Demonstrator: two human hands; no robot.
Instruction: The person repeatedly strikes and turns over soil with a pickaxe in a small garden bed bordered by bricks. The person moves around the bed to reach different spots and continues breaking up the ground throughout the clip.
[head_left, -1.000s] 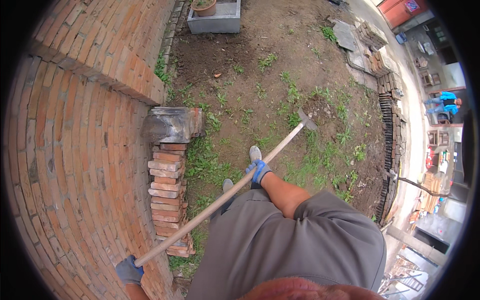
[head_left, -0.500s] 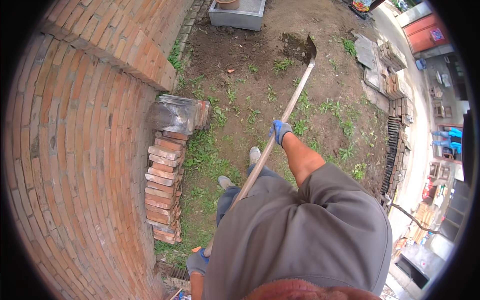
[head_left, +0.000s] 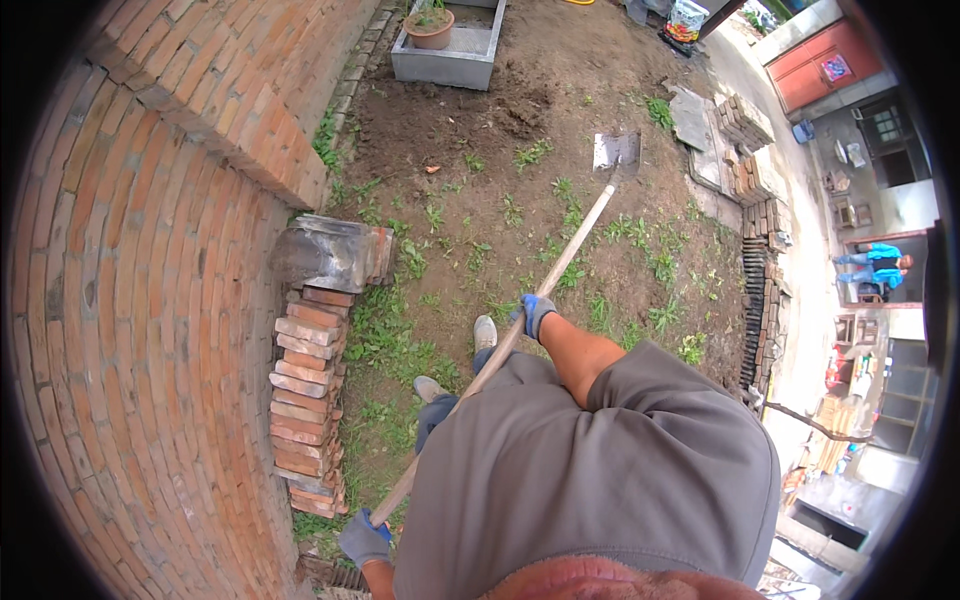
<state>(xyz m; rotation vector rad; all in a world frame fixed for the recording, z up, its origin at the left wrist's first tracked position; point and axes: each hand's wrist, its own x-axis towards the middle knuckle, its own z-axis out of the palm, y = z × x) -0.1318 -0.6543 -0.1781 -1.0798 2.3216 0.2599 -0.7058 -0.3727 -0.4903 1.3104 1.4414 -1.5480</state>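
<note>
A long-handled shovel (head_left: 577, 240) runs slantwise across my body, its metal blade (head_left: 616, 151) out over the bare soil ahead. The blade shows its pale, shiny face, with no heap of soil on it that I can see. My right hand (head_left: 537, 314), in a grey and blue glove, is wrapped round the middle of the wooden handle. Down by my left side, my left hand (head_left: 366, 538), gloved alike, grips the handle's end. Dark loosened soil (head_left: 510, 110) lies left of the blade, near the grey planter.
A brick wall (head_left: 150, 300) rises on the left, with a brick stack (head_left: 312, 390) beside it. Ahead stands a grey rectangular planter (head_left: 445, 68) with a flowerpot (head_left: 429, 30). More stacked bricks (head_left: 765, 225) line the right. A person in blue (head_left: 880, 264) is far right.
The shovel blade has turned from edge-on to face-up and come nearer, away from the dark soil clump. My left hand has come further into view, and the whole view has shifted slightly.
</note>
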